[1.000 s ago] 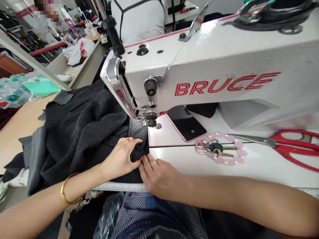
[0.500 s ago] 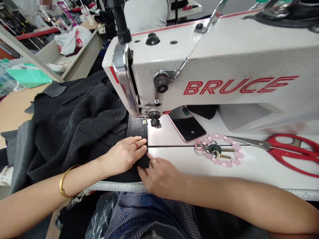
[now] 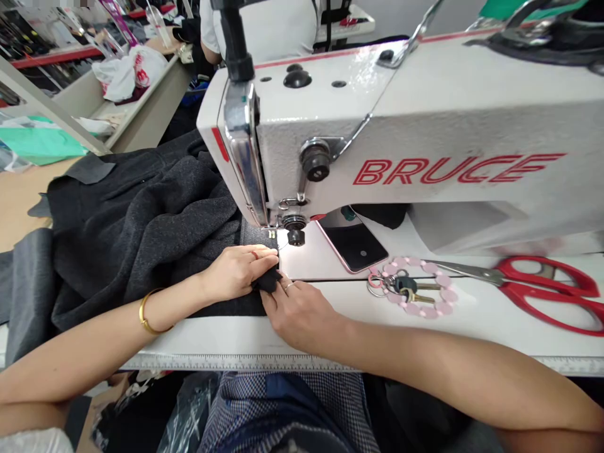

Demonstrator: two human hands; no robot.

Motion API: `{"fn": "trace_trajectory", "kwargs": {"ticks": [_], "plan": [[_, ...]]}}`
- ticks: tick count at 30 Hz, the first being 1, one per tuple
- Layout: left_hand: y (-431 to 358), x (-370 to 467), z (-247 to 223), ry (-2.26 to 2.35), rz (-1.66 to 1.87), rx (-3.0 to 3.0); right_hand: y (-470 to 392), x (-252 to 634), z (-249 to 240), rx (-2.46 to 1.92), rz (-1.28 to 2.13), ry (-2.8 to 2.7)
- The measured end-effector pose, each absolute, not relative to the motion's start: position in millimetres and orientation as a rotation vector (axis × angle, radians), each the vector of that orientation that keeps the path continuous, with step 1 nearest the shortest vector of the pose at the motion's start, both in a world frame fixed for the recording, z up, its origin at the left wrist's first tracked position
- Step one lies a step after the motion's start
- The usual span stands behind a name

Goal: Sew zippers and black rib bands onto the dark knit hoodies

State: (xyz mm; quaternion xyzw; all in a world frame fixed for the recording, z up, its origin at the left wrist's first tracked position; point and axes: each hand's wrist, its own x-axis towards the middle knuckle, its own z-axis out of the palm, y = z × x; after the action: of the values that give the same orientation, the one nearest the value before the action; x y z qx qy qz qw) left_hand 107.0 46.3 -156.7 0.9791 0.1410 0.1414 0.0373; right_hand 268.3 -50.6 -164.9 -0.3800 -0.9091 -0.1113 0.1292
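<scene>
1. Pinching dark fabric (image 3: 155, 220) with left hand (image 3: 238, 267) and right hand (image 3: 299, 311).
2. Lying on the table (image 3: 221, 336), partly under the sewing machine (image 3: 425, 132).
3. Could easily skew or bunch if tugged unevenly, tbh.

Cloth (image 3: 155, 220) left of phone (image 3: 361, 248), scissors (image 3: 500, 275) right of keys (image 3: 408, 286)

The left hand (image 3: 240, 270) and right hand (image 3: 302, 314) pinch charcoal fabric (image 3: 174, 220) at the BRUCE sewing machine (image 3: 401, 132), near the counter (image 3: 325, 343)'s front edge.
</scene>
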Motion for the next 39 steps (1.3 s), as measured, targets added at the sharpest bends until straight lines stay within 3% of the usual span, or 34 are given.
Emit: {"fn": "trace_trajectory", "kwargs": {"ticks": [10,17,27,30,34,39], "plan": [[-17,95,-140,0.608,0.331,3.199,-82,268,-167,-0.919,-0.436,-2.536],[-13,102,-133,0.641,0.286,3.195,-83,268,-169,-0.933,-0.395,-2.506],[-6,105,-155,0.562,0.546,3.074,-82,270,-161,-0.91,-0.354,-2.543],[-4,101,-164,0.547,0.641,3.012,-66,276,-158,-0.872,-0.165,-2.487],[0,101,-166,0.545,0.724,3.001,-28,292,-157,-1.108,0.116,-2.308],[12,103,-170,0.567,0.746,2.996,1,298,-155,-1.451,0.135,-2.491]]}}
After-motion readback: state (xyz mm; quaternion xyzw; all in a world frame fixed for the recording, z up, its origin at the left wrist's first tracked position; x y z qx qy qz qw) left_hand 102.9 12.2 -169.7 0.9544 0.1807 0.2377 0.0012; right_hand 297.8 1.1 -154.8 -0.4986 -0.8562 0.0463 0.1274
